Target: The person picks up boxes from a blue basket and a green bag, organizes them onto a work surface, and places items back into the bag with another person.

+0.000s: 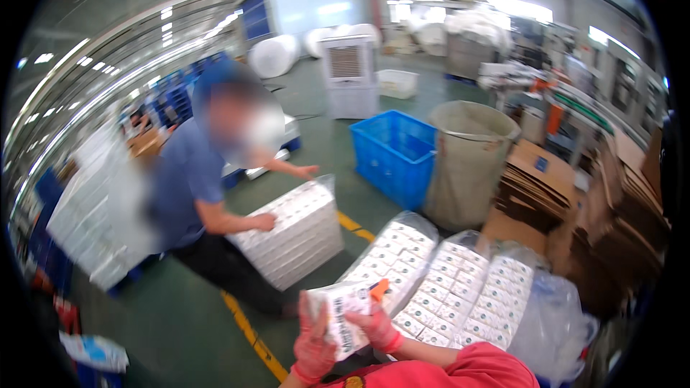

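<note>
Though handheld, packet point(338, 318) free along top.

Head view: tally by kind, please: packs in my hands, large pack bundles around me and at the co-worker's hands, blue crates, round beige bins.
Printed white pack, in left hand and right hand: 1
Large pack bundles, 3 side by side, 1 at the co-worker: 4
Blue plastic crate: 1
Round beige bin: 1
Total: 7
</note>
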Available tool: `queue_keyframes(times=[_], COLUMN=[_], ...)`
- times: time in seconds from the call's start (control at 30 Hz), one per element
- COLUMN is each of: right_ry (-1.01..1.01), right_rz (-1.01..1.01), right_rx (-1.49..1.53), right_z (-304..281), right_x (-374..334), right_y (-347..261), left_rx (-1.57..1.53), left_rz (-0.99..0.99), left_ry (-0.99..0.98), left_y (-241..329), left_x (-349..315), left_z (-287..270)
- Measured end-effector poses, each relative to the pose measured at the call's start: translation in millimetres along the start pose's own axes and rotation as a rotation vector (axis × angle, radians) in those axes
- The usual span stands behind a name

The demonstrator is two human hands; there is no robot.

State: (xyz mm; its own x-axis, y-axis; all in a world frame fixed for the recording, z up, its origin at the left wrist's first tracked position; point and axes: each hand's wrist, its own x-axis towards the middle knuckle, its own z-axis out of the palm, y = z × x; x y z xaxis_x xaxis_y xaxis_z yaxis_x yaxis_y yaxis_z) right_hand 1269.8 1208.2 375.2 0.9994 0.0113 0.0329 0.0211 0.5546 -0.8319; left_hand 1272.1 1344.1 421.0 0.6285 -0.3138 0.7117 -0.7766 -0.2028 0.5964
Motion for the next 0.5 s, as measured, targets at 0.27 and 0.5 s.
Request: queue_keyframes(times=[0.27,0.5], right_ry=[0.308,0.617], right_rz=[-0.146,-0.218], right_rx=[-0.046,-0.322], right_z=[-20.5,-24.9], right_x=[50.4,85.9], right_y=[2.4,25.1], left_rx=[-0.212,-0.550], left_rz=[-0.028,-0.417], left_ry=[-0.271,-0.704], left_y=[-80.8,-160.2], left_x=[45.0,73.9], left_z=[18.5,16.8])
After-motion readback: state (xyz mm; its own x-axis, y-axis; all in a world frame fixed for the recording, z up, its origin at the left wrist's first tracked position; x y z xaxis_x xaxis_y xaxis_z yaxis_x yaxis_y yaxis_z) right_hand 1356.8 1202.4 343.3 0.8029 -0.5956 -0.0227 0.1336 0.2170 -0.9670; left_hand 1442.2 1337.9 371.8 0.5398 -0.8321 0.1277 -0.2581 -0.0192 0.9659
